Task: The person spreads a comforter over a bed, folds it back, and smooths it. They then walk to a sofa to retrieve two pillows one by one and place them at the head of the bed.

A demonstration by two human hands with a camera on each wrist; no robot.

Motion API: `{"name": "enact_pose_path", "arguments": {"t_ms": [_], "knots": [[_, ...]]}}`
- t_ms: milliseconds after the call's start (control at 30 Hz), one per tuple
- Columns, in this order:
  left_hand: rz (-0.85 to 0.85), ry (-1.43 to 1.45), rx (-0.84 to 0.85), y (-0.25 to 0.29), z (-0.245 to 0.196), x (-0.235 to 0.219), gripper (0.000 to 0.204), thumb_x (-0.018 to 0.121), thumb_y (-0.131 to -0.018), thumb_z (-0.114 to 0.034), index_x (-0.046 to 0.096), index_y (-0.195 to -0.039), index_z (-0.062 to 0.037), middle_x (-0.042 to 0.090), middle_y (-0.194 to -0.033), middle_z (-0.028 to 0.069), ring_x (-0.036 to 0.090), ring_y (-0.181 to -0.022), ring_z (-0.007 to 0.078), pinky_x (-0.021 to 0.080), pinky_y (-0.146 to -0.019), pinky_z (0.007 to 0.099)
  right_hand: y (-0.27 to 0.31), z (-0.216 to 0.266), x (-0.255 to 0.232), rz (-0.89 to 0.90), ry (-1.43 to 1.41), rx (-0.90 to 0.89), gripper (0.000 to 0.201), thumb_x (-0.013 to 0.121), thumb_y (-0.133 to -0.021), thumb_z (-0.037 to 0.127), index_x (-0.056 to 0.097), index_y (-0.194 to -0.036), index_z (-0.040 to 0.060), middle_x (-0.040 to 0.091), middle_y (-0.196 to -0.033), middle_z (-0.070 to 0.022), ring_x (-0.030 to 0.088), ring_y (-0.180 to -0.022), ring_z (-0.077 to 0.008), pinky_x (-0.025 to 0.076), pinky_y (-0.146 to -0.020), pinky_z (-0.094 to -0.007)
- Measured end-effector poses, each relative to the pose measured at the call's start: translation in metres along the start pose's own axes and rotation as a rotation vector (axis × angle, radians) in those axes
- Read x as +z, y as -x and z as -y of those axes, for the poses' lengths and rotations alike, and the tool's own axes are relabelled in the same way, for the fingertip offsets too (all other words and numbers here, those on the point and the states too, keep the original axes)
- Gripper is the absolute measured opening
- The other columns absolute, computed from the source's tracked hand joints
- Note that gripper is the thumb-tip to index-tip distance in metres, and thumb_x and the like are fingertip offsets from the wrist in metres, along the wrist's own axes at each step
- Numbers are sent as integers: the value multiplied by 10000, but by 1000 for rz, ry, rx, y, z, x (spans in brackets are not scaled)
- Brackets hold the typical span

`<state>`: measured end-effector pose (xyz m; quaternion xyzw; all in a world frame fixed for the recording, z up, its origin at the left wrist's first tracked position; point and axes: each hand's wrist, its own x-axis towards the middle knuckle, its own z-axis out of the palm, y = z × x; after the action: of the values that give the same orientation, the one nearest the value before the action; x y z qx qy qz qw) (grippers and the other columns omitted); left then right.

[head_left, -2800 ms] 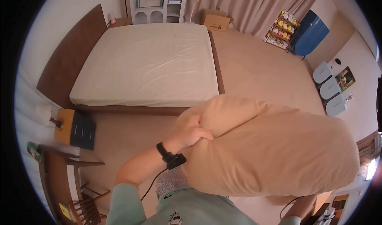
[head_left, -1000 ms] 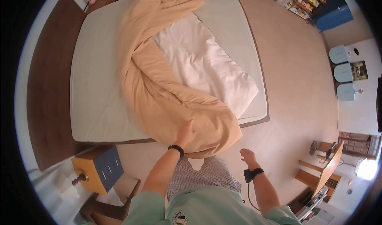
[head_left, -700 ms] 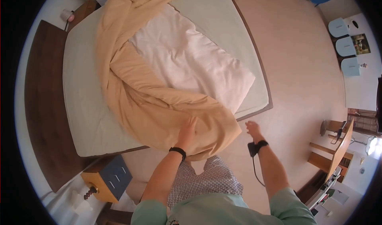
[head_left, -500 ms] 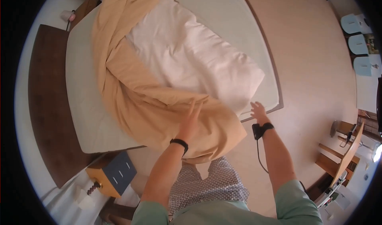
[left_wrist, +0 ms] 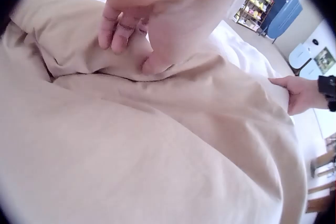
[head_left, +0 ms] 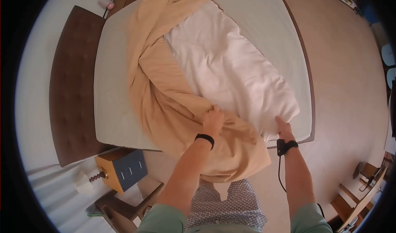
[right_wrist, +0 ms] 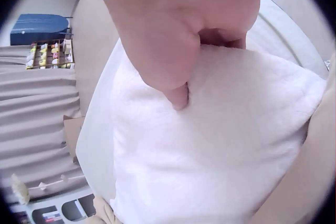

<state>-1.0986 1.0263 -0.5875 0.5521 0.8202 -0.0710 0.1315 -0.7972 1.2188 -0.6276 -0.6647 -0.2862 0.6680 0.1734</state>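
Observation:
A thick duvet lies bunched across the bed, its tan side [head_left: 154, 105] folded over beside its white side [head_left: 231, 64]. My left hand [head_left: 213, 119] is at the tan fold near the bed's front, fingers curled down into the cloth; in the left wrist view its thumb and fingertips bear on the tan fabric. Over on the right, my right hand [head_left: 284, 128] grips the white corner. The right wrist view shows that thumb [right_wrist: 179, 98] on top of the fluffy white cloth, the other fingers mostly hidden under the edge.
Beneath the duvet is a mattress [head_left: 117, 76] in a pale fitted sheet, with a brown headboard [head_left: 74, 84] at left. A blue-fronted nightstand [head_left: 130, 170] with a lamp [head_left: 84, 181] stands front left. Part of the duvet hangs over the bed's front edge. Wooden furniture [head_left: 344, 204] stands right.
The duvet was carried in a bundle, then lay spread on the bed. My left hand has gone from spread fingers to curled on the tan fold; my right hand has reached the white corner.

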Motion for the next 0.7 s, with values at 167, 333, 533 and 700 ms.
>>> {"name": "enact_pose_path", "arguments": {"t_ms": [167,333,533,700], "knots": [[-90,295,-55,44,36,-51,211,576,-788,-50,637,-989,-73,561,-1082,137,628,-894,350,523,-766,447,68,44,4,58,52,-250,541,759,-842,232,565,-1250,-65,657,-1148,-109,609,-1057,-200,469,-914,-331],[-424,515,-154,109,161,-115,303,574,-675,40,607,-969,-29,533,-1110,194,545,-1043,420,489,-876,452,138,121,-28,-52,-147,-527,419,701,-901,167,576,-1247,-34,654,-1161,-88,606,-1057,-184,460,-928,-307],[-812,608,-445,190,347,-291,162,507,-682,82,461,-679,-73,414,-684,-49,401,-658,90,395,-589,267,171,251,-57,-73,-254,-760,351,710,-898,181,611,-1169,-20,664,-1112,-83,627,-996,-188,499,-880,-336],[-1152,852,-762,353,491,-439,157,416,-801,3,561,-786,-57,518,-662,-11,486,-570,96,408,-495,242,221,365,-129,-182,-271,-948,396,768,-849,265,634,-1119,8,672,-1031,-75,645,-918,-204,535,-806,-352]]}}
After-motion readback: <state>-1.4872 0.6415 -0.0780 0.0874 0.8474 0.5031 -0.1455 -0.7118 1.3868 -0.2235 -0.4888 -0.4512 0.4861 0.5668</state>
